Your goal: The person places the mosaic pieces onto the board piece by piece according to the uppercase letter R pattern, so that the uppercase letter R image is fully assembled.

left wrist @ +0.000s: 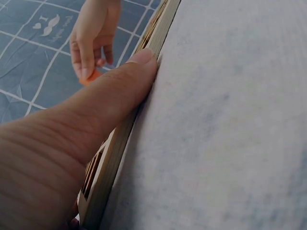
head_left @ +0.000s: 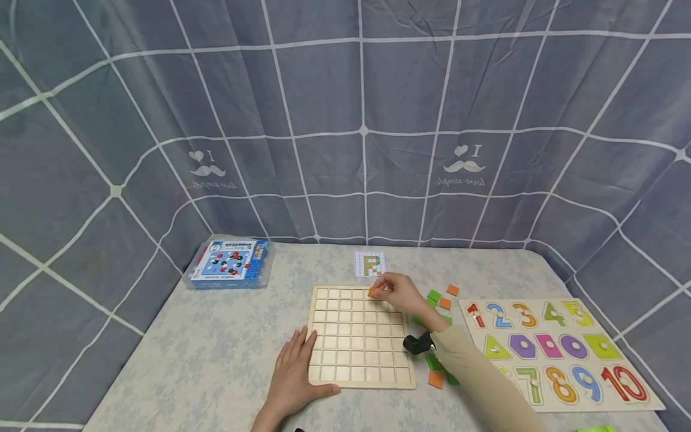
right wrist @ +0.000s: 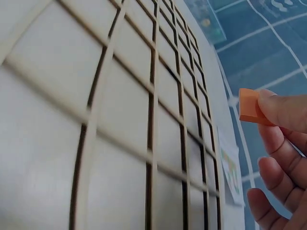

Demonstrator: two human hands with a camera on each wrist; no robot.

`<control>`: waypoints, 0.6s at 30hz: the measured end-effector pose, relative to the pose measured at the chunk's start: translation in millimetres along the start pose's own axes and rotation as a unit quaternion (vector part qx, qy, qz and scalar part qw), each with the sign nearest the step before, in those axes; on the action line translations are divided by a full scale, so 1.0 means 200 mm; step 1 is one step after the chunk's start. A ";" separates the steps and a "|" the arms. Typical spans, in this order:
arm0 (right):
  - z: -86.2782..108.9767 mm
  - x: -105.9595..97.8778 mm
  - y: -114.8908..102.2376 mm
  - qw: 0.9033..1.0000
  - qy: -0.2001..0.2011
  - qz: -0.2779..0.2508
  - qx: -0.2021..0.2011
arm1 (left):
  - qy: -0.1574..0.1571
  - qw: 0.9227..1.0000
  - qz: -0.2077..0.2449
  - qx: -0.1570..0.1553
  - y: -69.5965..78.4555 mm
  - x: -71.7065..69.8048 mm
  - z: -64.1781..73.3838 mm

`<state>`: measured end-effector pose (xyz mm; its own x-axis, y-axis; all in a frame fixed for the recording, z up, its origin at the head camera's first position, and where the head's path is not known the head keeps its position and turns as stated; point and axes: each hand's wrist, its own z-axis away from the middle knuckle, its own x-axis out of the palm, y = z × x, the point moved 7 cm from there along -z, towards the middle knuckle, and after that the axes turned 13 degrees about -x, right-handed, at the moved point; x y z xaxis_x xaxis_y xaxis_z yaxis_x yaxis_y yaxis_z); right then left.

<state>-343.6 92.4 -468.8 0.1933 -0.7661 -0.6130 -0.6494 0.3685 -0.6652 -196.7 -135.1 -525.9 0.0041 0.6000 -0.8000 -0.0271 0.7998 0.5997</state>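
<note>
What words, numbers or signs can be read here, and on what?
"1 2 3 4 5": number board, top row.
"7 8 9 10": same board, bottom row; left of 7 is mostly hidden by the sleeve.
"I" with heart and moustache, "love simple": curtain, mirrored.
"R", apparently: coloured squares on the small card.
Box lettering: too small to read.

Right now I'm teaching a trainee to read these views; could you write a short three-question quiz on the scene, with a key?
1. What does the right hand pinch?
2. True or false: the number puzzle board lies to the right of the wooden grid board.
3. The left hand touches: (a) the pattern card; (b) the molecule-picture box; (c) the wooden grid board.

Key: 1. An orange tile. 2. True. 3. c.
</note>
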 end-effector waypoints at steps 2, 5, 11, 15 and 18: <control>-0.02 0.03 -0.01 1.000 -0.007 -0.005 -0.005 | 0.000 1.000 -0.004 -0.001 0.00 0.00 0.00; -0.04 0.08 -0.02 1.000 -0.018 -0.008 -0.005 | 0.001 1.000 -0.008 -0.001 0.00 0.00 0.00; -0.07 0.17 -0.02 0.999 -0.037 -0.011 -0.005 | 0.007 1.000 -0.010 0.004 0.01 0.00 0.00; -0.09 0.21 -0.04 0.999 -0.048 -0.013 0.000 | 0.010 1.000 -0.012 0.006 0.01 0.00 0.00; -0.10 0.24 -0.04 0.998 -0.055 -0.007 0.001 | 0.012 1.000 -0.014 0.007 0.01 0.00 0.00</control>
<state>-343.9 41.6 -483.3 0.2817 -0.7085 -0.6470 -0.6442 0.3601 -0.6748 -196.2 -134.4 -524.7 -0.0185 0.5763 -0.8170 -0.0127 0.8170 0.5766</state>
